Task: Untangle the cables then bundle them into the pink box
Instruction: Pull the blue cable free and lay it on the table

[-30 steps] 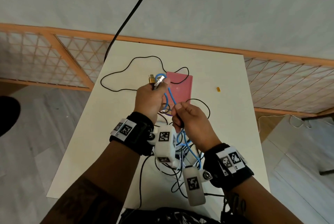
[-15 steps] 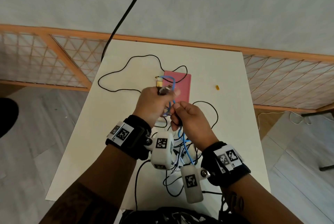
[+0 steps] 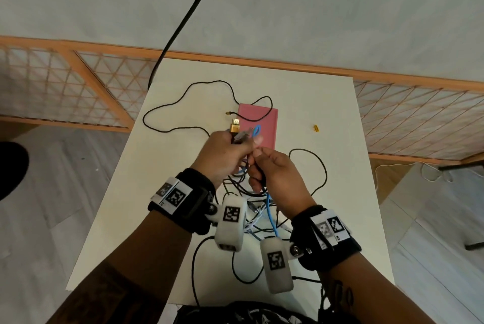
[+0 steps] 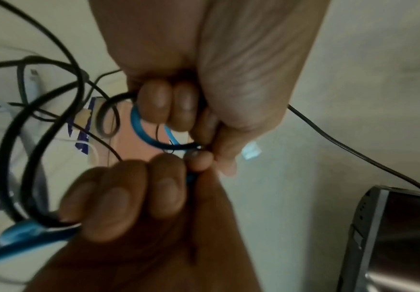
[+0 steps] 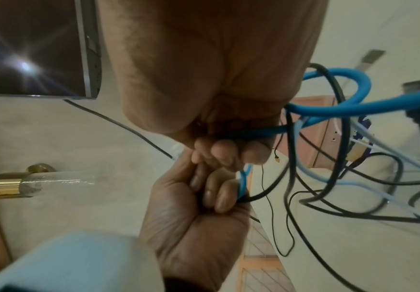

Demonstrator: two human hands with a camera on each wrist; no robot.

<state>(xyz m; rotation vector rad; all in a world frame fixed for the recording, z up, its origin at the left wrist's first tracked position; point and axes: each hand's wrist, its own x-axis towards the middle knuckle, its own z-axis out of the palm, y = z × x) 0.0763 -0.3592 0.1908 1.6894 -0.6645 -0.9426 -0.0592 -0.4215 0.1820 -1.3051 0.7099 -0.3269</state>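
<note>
Over the white table (image 3: 162, 192) both hands work on a tangle of cables (image 3: 255, 209). My left hand (image 3: 243, 140) grips a bunch of cable ends, with a gold plug (image 3: 235, 127) and a small loop of blue cable (image 3: 256, 130) sticking out above it. In the left wrist view its fingers (image 4: 166, 106) curl round the blue cable (image 4: 142, 130). My right hand (image 3: 258, 160) touches the left and grips the blue cable (image 5: 353, 108) along with a black one. The flat pink box (image 3: 260, 124) lies just beyond the hands, with a thin black cable (image 3: 188, 106) draped over its far edge.
Black, blue and white cables hang from the hands and pile on the table near its front edge. A small yellow piece (image 3: 316, 128) lies right of the box. A thick black cable (image 3: 188, 17) hangs down from above. A wooden lattice fence (image 3: 78, 93) runs behind the table.
The two hands have come together, and the stretch of blue cable between them has shortened. The gold plug now stands out above the left hand.
</note>
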